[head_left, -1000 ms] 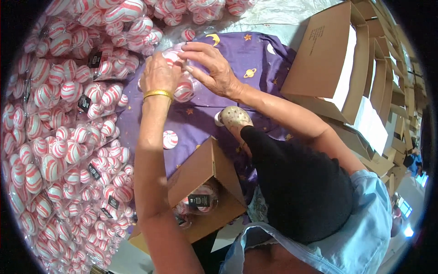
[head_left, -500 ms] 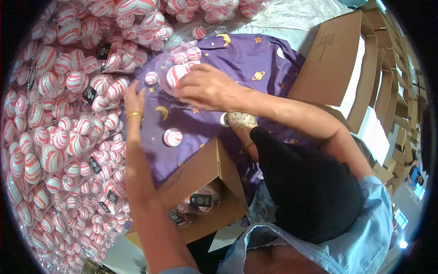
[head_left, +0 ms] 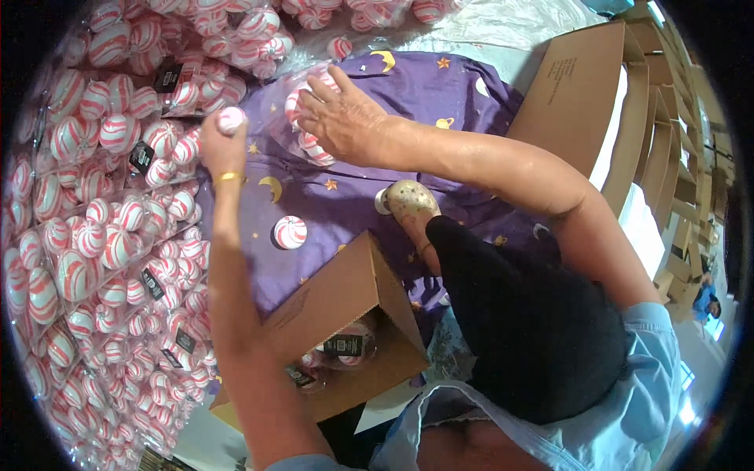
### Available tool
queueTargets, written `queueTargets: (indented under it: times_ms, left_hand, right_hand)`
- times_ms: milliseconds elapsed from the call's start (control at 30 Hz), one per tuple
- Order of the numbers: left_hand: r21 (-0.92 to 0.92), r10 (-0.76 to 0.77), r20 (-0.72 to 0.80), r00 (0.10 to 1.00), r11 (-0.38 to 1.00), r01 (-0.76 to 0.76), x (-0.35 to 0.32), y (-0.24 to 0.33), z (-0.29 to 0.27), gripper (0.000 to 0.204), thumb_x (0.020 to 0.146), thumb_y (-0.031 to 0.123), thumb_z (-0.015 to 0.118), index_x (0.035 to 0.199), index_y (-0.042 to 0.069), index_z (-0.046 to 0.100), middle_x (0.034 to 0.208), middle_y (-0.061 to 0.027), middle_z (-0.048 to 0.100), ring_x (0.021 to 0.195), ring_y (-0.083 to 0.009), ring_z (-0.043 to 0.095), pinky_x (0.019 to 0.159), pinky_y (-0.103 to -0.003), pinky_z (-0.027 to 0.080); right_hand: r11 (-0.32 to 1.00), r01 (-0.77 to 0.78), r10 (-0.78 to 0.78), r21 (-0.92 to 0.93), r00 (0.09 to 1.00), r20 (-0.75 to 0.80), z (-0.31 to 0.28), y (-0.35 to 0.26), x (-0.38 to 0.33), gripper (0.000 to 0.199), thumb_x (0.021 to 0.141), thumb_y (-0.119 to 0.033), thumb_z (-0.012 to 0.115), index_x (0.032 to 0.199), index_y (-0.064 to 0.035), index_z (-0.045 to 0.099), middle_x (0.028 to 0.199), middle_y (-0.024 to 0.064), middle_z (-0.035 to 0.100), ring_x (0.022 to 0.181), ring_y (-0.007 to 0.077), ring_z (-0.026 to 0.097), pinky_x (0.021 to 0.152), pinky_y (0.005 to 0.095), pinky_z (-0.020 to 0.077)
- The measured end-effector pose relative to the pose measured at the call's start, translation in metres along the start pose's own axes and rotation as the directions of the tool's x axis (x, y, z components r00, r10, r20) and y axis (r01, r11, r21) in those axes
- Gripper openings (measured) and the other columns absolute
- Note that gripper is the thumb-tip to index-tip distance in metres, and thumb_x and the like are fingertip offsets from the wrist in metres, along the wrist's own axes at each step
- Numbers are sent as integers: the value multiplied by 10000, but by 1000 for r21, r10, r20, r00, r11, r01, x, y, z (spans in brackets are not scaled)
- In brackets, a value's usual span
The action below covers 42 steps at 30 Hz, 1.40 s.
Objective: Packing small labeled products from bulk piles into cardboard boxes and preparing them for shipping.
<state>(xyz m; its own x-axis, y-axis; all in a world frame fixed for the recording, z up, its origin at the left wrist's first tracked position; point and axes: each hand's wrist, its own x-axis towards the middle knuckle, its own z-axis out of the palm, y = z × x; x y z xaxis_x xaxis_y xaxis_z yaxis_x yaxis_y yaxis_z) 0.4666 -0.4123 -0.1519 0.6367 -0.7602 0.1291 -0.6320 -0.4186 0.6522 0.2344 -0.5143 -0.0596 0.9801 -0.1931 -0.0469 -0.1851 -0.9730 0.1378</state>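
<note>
My left hand [head_left: 222, 141], with a gold bracelet at its wrist, is closed around a small white-and-red striped ball [head_left: 231, 119]. It is just left of a clear plastic bag [head_left: 275, 106] with several striped balls [head_left: 316, 149] in it. Over that bag bends my right hand [head_left: 342, 118], its fingers spread and curled onto the bag and the balls, which it partly covers. Nearer to me, a loose striped ball [head_left: 290, 232] lies on the purple cloth [head_left: 408, 102] with moons and stars.
Bagged striped balls [head_left: 102, 235] are heaped along the left and far side. An open cardboard box [head_left: 322, 290] holding tagged bags stands in front of me. My foot [head_left: 412, 198] rests on the cloth. More cardboard boxes [head_left: 569, 86] line the right; a distant person [head_left: 705, 302] shows there.
My left hand has moved slightly away and now holds the small ball that lay beside the bag. My right hand has spread its fingers and shifted slightly over the bag.
</note>
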Motion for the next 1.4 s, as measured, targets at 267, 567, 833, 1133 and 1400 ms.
queueTargets:
  times_ms: [267,567,833,1133,1400]
  left_hand:
    - [-6,532,351,771,824,-566,-39,136,-61,522,672,129,709,1145,61,500,1077,-131,571,1013,-318,537,896,-401,393]
    - [143,522,546,655,713,-687,-17,136,-50,419,715,142,634,1120,75,544,1073,-119,578,1012,-282,542,865,-403,393]
    - [352,162,788,594,673,-650,-23,151,-42,368,788,259,531,1103,80,596,1106,-122,587,1107,-254,504,908,-464,352]
    - [432,280,679,679,596,-677,-29,152,-14,197,780,226,578,842,83,699,867,-120,677,895,-281,630,1034,-467,283]
    - [301,93,856,508,710,-637,-21,170,-5,269,805,251,591,983,62,663,1006,-168,648,999,-288,600,940,-413,380]
  right_hand:
    - [999,-28,24,37,995,96,-3,4,6,331,826,-218,492,1101,-68,600,1198,100,524,1162,246,431,1000,489,262]
    - [987,-36,45,158,998,-52,21,32,13,300,841,-211,499,1094,-87,602,1028,67,617,1084,211,514,990,406,302]
    - [988,-14,26,155,997,-77,18,29,11,289,840,-211,516,1095,-106,602,994,64,623,1044,199,546,946,394,337]
    - [888,-1,117,459,968,-224,19,44,-4,204,845,-235,576,998,-116,641,841,49,646,843,228,613,849,394,403]
    - [634,167,391,755,772,-500,29,39,-9,210,850,-165,577,1041,-89,617,930,111,632,886,285,604,770,379,474]
